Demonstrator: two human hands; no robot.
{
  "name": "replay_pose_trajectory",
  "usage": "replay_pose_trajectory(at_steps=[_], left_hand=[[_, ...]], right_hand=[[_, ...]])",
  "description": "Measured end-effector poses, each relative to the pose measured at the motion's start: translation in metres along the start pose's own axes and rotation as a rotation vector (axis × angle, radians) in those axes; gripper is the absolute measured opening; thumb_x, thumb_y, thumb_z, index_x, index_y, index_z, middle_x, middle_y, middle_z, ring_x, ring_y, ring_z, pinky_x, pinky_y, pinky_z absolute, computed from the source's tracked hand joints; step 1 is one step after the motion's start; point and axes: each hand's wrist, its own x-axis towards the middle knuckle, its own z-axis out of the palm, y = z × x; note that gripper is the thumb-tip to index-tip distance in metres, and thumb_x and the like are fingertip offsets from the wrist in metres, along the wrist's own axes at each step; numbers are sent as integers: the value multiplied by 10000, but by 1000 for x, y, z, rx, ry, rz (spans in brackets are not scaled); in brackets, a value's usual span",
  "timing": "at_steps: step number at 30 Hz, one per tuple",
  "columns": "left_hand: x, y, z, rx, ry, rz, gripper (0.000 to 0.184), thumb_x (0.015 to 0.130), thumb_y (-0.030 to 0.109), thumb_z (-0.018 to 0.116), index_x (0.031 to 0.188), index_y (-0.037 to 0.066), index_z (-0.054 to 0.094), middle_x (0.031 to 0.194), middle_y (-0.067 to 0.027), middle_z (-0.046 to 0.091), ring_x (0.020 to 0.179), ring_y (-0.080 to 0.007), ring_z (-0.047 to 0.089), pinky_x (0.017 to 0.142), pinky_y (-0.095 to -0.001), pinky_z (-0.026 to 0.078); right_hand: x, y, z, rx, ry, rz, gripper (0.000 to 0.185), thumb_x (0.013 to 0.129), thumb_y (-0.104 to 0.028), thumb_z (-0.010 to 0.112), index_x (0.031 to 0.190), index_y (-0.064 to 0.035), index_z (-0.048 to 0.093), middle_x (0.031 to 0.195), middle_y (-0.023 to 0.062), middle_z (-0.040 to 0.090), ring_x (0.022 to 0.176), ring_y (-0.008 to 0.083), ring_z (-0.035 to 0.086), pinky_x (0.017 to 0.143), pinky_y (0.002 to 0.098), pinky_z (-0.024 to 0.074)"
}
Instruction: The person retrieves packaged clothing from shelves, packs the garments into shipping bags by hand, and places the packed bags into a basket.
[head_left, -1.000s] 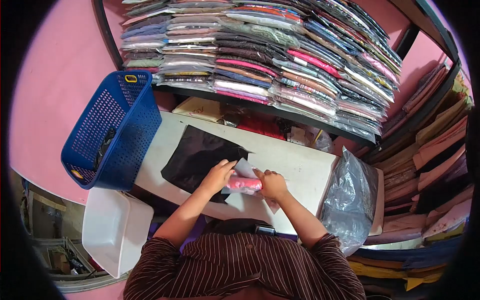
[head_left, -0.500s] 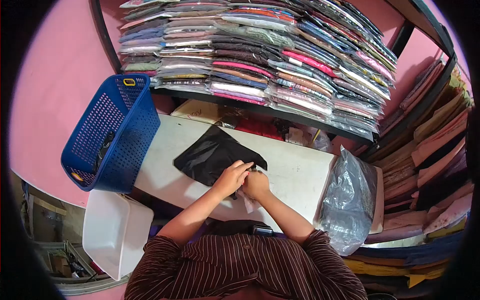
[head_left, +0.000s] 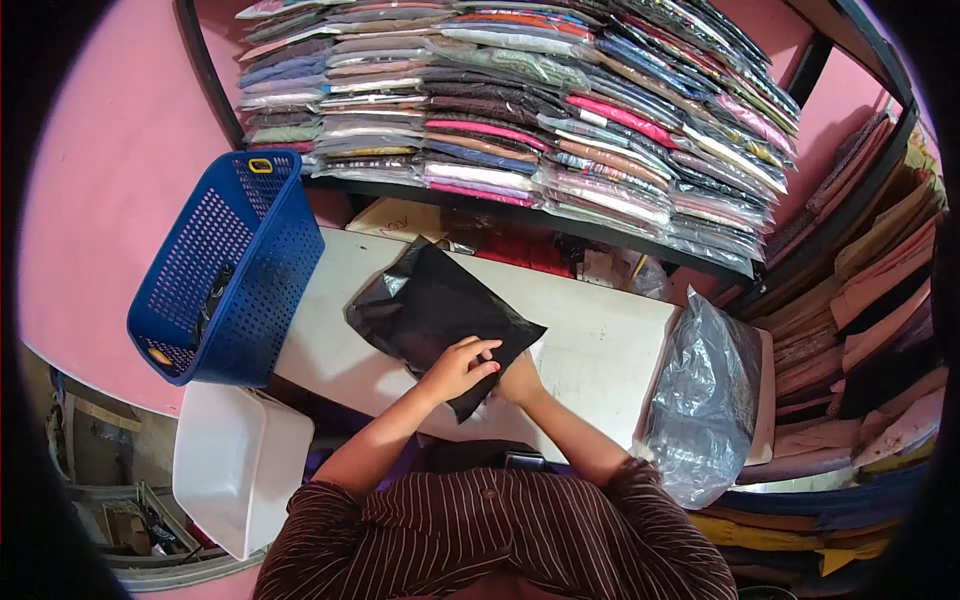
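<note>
A black plastic bag (head_left: 440, 305) lies slanted across the white table, its surface shiny and creased. My left hand (head_left: 460, 372) rests on the bag's near part with the fingers stretched out over it. Close beside it, my right hand (head_left: 518, 380) is at the bag's near right edge. The fingers of that hand are hidden by the black plastic, and whether they grip it or reach inside I cannot tell. Something pale and clear, partly covered, shows just below the right hand.
A blue perforated basket (head_left: 265, 260) stands at the left, above a white plastic bin (head_left: 215, 470). Behind the white table (head_left: 600, 345), a shelf holds stacks of bagged folded clothes (head_left: 500, 130). A clear plastic package (head_left: 705, 400) lies at the right, near piled fabrics (head_left: 860, 330).
The black bag now lies flatter and reaches farther toward me and to the right. My left hand's fingers have spread, and my right hand's fingers have gone behind the plastic.
</note>
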Motion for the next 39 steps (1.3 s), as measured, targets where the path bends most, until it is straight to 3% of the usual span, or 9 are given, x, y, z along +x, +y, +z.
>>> replay_pose_trajectory(at_steps=[2, 6, 9, 10, 12, 15, 24, 34, 39], left_hand=[[0, -17, -6, -11, 49, 24, 296, 878, 69, 593, 1170, 25, 605, 851, -98, 567, 745, -184, 575, 673, -280, 462], [16, -22, -21, 220, 218, 114, 198, 894, 90, 527, 1039, 8, 633, 904, -162, 608, 828, -318, 612, 747, -369, 485], [49, -36, -18, 294, 166, 162, 211, 899, 90, 509, 1050, 17, 635, 963, -149, 613, 906, -319, 597, 815, -384, 473], [65, -43, -13, 380, 91, 204, 229, 908, 101, 502, 1087, 30, 626, 1037, -141, 602, 991, -314, 577, 867, -385, 455], [92, -52, 6, 454, -7, 255, 248, 917, 111, 496, 1124, 43, 616, 1112, -132, 591, 1076, -309, 556, 919, -385, 436], [123, -60, 28, 627, -246, 118, 339, 931, 182, 474, 1250, 91, 545, 1361, -113, 472, 1333, -299, 359, 1071, -456, 299], [185, -93, 73, 840, -713, -151, 308, 885, 231, 566, 1172, 130, 612, 1245, -110, 568, 1219, -311, 488, 994, -460, 400], [166, -141, 75, 925, -262, -264, 246, 849, 234, 585, 1043, 95, 647, 1132, -129, 615, 1079, -319, 580, 901, -468, 456], [140, -160, 9, 685, 52, -439, 224, 837, 262, 605, 927, 69, 674, 979, -166, 668, 982, -376, 614, 841, -452, 480]], right_hand=[[-39, -7, 7, -229, 53, 66, 429, 755, -227, 655, 1143, -72, 556, 1147, 135, 579, 1134, 337, 504, 994, 513, 308], [-94, -21, -12, -83, -17, 201, 455, 757, -223, 673, 1156, -44, 551, 1033, 124, 615, 1008, 327, 576, 933, 473, 398], [-123, 7, 29, 791, -313, 452, 447, 823, -238, 696, 1174, -15, 533, 839, 81, 620, 666, 142, 571, 576, 277, 453], [-115, 0, 30, 788, -301, 460, 447, 823, -238, 696, 1174, -15, 533, 839, 81, 620, 666, 142, 571, 576, 277, 453], [-92, -20, 23, 1418, -326, 753, 419, 851, -287, 695, 1111, -4, 526, 824, 68, 618, 646, 90, 533, 558, 238, 418], [-83, -22, 31, 1319, -322, 830, 347, 874, -272, 676, 1028, -14, 503, 833, 53, 622, 670, 91, 553, 561, 217, 422], [-94, -10, 36, 1415, -359, 914, 320, 871, -310, 674, 1092, -119, 544, 922, -10, 625, 734, 72, 556, 596, 213, 440], [-86, -6, 40, 1382, -317, 944, 293, 863, -323, 680, 705, -97, 582, 681, -31, 561, 676, 80, 549, 598, 237, 453], [-113, 39, 27, 1240, 30, 806, 118, 916, -167, 577, 819, -104, 599, 781, -74, 550, 737, 40, 485, 692, 208, 407]])
